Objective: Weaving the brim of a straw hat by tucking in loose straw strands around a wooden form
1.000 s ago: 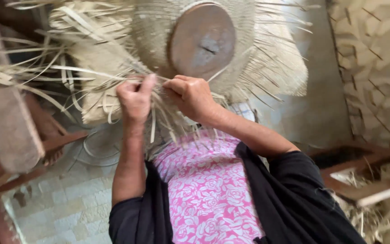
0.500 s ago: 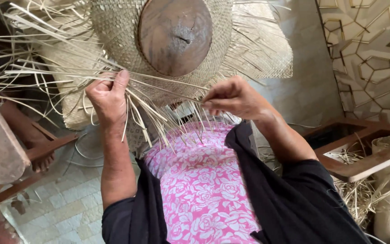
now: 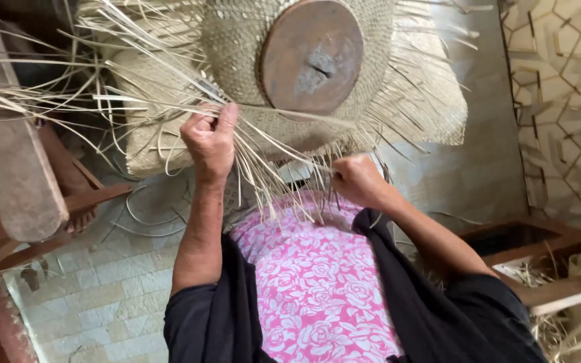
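A half-woven straw hat [image 3: 237,47] sits over a round brown wooden block [image 3: 311,54] in front of me, with many loose pale straw strands [image 3: 263,161] hanging from its brim. My left hand [image 3: 211,141] is raised under the brim, its fingers pinched on a bunch of strands. My right hand [image 3: 356,180] is lower and to the right, closed on a few strands pulled down toward my lap. A pink flowered cloth [image 3: 311,282] covers my lap between black sleeves.
A wooden frame with a flat brown plank [image 3: 15,168] stands at the left. A wooden tray [image 3: 539,255] with straw scraps lies at the right. A woven panel [image 3: 566,101] leans at the far right. The floor is pale tile [image 3: 95,296].
My right hand moved away from my left hand, down and to the right, drawing strands out. The left hand stayed gripping strands at the brim. The camera view shifted.
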